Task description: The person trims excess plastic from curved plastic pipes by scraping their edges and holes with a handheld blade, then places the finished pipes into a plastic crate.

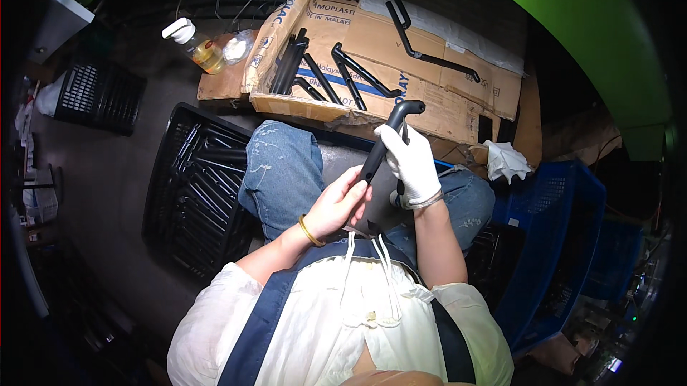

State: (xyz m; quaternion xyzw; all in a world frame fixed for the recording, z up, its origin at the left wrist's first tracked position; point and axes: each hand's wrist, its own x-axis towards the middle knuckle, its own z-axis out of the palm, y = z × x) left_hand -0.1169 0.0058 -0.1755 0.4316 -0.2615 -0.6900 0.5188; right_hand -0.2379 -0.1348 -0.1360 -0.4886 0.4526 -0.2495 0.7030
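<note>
A black tubular part [375, 159] with a bent upper end slants in front of me, above my lap. My left hand [339, 204], bare, has its fingers closed around the lower end. Higher up, my right hand [413, 165], in a white glove, grips the same part near its bend. A thin dark tool also shows in the right hand, its lower end below the fingers; its kind cannot be made out. Beyond my hands, several similar black parts [347, 71] lie on a flattened cardboard box [318, 109]. A longer bent black part [429, 56] lies farther back on the cardboard.
To my left stands a black crate [159, 196] full of black parts. Blue crates [533, 243] stand at the right. A pump bottle [200, 49] with yellow liquid stands back left. A crumpled white cloth [506, 161] lies near the right knee. Another black basket [96, 99] sits far left.
</note>
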